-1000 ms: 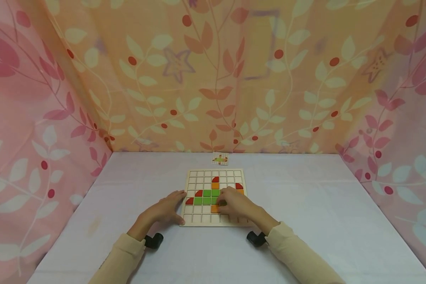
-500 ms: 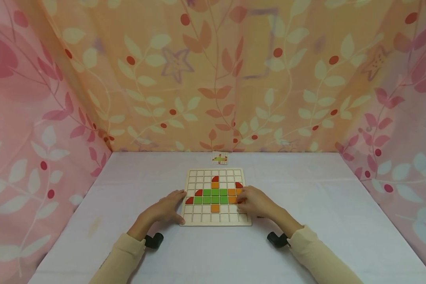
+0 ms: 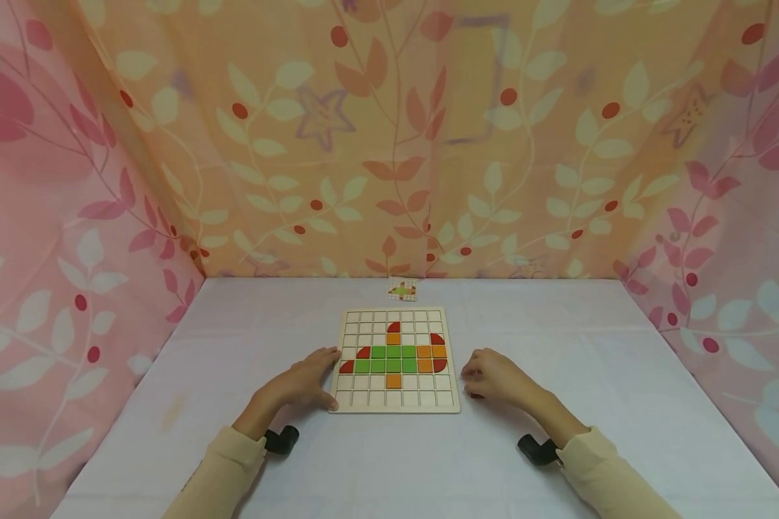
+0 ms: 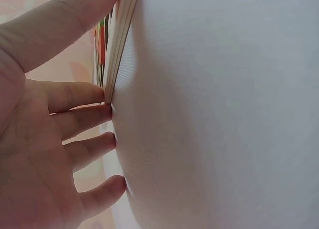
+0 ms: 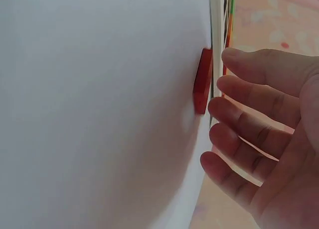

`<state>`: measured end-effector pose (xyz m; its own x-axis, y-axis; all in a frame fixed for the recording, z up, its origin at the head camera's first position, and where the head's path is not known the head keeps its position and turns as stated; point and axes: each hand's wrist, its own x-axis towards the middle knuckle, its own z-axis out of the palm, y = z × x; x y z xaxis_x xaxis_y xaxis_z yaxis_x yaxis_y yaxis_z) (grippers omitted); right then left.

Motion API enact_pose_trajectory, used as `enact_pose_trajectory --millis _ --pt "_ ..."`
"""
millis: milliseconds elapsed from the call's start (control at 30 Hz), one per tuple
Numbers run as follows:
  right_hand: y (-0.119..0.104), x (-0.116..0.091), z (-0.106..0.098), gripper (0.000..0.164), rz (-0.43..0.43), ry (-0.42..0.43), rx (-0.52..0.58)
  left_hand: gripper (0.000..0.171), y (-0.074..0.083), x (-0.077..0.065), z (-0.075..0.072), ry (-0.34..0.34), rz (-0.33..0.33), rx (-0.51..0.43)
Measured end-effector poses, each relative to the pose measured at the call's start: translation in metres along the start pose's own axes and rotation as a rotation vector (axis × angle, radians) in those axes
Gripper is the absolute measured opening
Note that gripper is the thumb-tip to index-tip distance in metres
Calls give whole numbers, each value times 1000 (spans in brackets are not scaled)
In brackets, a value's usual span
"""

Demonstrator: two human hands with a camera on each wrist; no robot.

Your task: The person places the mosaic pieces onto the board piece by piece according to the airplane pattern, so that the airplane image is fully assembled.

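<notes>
A wooden grid board (image 3: 363, 398) lies on the table, bearing green squares (image 3: 394, 359), orange squares (image 3: 425, 359) and several red rounded-corner pieces (image 3: 440, 366). At its left edge rests my left hand (image 3: 306, 378), fingers spread and thumb (image 4: 65, 24) against the board's side. My right hand (image 3: 498, 376) hovers just right of the board with loosely bent fingers and nothing between them. In the right wrist view a loose red block (image 5: 202, 82) lies on the table close to those fingertips, seemingly apart from them. The hand hides it in the head view.
A small card (image 3: 402, 290) with a similar coloured pattern stands behind the board. White cloth covers the table (image 3: 558, 324). Patterned curtains (image 3: 389, 144) enclose the back and both sides.
My right hand has moved right, off the board to the table beside it. A red piece now shows at the board's right end, where the hand was. My left hand has stayed put.
</notes>
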<state>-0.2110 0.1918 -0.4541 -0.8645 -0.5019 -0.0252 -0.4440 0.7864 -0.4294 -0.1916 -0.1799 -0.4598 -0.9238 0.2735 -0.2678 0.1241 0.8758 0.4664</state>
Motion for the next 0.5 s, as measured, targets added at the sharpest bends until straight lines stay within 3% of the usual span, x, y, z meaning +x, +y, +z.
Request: enact_pose_trajectory --millis 300,500 --pt "15 -10 -3 13 65 -11 -1 99 1 -1 -1 0 15 -13" --pt "19 -14 -3 13 48 -5 22 99 1 -1 -1 -6 12 -11"
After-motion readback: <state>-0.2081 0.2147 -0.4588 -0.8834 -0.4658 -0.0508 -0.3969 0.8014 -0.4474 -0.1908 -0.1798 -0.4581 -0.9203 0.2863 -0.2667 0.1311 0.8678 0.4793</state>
